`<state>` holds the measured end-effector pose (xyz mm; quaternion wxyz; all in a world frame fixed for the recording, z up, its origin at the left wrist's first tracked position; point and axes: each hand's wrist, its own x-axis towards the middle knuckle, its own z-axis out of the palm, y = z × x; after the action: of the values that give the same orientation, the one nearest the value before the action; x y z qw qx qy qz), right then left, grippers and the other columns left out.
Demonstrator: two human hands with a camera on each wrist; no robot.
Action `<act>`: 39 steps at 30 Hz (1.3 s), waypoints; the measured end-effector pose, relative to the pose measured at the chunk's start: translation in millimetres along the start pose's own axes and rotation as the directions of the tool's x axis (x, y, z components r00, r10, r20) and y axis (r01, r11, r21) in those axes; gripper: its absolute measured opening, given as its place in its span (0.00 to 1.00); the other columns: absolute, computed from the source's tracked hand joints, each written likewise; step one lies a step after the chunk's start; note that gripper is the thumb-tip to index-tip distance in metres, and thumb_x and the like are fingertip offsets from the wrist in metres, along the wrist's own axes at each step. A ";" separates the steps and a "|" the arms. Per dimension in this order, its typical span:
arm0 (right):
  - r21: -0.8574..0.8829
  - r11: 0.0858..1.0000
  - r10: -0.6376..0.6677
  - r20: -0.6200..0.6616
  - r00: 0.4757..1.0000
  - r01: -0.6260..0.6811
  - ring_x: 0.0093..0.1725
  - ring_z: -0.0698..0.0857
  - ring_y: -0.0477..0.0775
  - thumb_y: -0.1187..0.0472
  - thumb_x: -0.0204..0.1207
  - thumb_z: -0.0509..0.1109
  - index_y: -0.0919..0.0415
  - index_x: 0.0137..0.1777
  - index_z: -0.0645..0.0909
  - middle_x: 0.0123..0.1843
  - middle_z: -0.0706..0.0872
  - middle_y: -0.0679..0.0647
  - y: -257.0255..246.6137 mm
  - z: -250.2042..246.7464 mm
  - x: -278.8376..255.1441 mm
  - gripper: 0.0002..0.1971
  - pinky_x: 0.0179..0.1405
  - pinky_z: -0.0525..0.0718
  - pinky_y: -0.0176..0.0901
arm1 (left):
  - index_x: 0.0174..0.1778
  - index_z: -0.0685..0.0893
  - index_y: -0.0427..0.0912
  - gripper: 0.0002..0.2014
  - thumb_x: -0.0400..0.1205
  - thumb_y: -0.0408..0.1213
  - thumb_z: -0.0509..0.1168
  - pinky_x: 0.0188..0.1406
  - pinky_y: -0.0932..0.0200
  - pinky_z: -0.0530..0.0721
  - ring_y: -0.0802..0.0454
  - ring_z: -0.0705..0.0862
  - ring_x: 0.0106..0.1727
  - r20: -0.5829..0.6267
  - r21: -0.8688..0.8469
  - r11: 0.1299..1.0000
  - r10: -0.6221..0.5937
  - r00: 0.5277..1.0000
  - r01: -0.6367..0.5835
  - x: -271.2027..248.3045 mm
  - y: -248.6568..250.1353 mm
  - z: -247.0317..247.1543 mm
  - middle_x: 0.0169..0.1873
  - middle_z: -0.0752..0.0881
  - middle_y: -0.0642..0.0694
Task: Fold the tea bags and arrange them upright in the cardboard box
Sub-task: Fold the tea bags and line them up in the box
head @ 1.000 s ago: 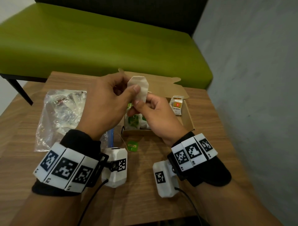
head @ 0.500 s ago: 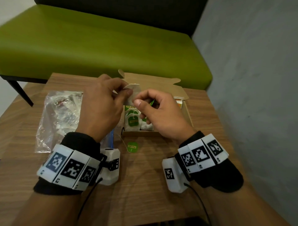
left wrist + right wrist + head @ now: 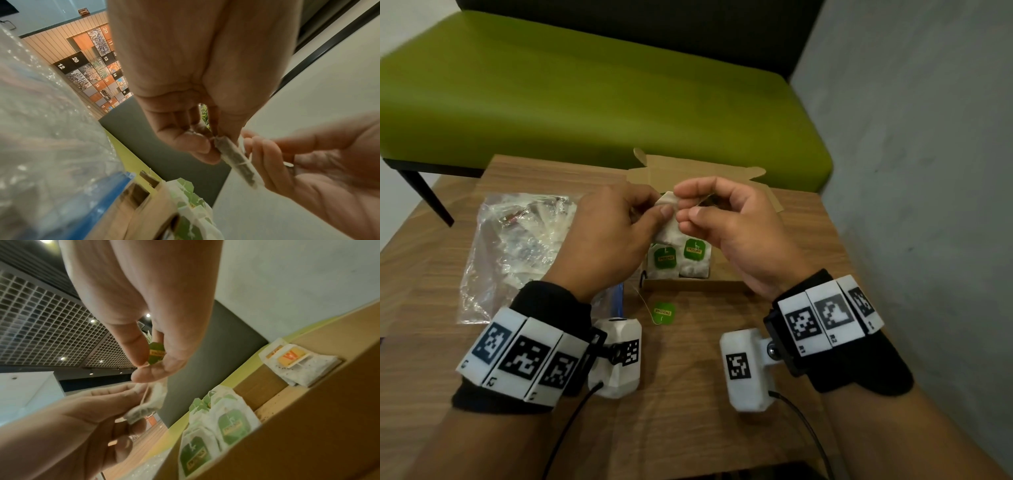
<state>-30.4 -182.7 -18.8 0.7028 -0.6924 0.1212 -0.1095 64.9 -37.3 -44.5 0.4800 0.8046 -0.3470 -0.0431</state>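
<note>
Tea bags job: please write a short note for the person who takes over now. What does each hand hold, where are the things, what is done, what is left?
Left hand: pinches the tea bag above the cardboard box.
Right hand: pinches that bag's green tag.
Done: at least two green-tagged bags stand upright in the box; an orange-tagged bag leans at its far end.
Left: finish folding this bag and stand it in. A loose green tag lies on the table; the plastic bag seems to hold more.

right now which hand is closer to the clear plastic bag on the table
Left. The left hand hovers right beside the plastic bag, its wrist over the bag's near corner. The right hand is farther off, above the cardboard box.
</note>
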 end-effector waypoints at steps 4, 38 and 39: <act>-0.167 0.983 -0.084 -0.079 0.993 0.070 0.37 0.87 0.44 0.71 0.85 0.67 0.60 0.54 0.85 0.44 0.91 0.55 -0.8 1.6 0.8 0.08 0.32 0.85 0.35 | 0.41 0.87 0.45 0.13 0.87 0.45 0.62 0.37 0.36 0.83 0.44 0.84 0.35 0.045 0.012 1.000 0.016 0.999 -0.016 -0.4 3.0 1.4 0.31 0.86 0.42; -0.098 0.995 -0.026 -0.200 0.979 0.007 0.33 0.84 0.42 0.68 0.82 0.73 0.62 0.50 0.88 0.37 0.88 0.52 -3.2 1.9 6.0 0.03 0.32 0.84 0.33 | 0.49 0.86 0.46 0.02 0.82 0.37 0.70 0.37 0.60 0.88 0.57 0.91 0.40 0.092 -0.343 0.919 -0.171 0.981 0.192 -3.3 4.1 8.6 0.40 0.92 0.49; -0.079 0.997 -0.010 -0.192 0.981 -0.005 0.33 0.84 0.42 0.69 0.81 0.73 0.63 0.50 0.88 0.37 0.88 0.52 -3.0 2.0 5.5 0.03 0.33 0.85 0.33 | 0.48 0.86 0.46 0.01 0.82 0.37 0.70 0.38 0.59 0.88 0.55 0.90 0.40 0.078 -0.336 0.924 -0.166 0.983 0.183 -3.6 3.9 8.5 0.39 0.92 0.48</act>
<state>-24.5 -182.6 -15.9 0.6596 -0.7061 0.1919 -0.1718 56.8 -42.7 -46.9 0.5981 0.7354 -0.2727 -0.1644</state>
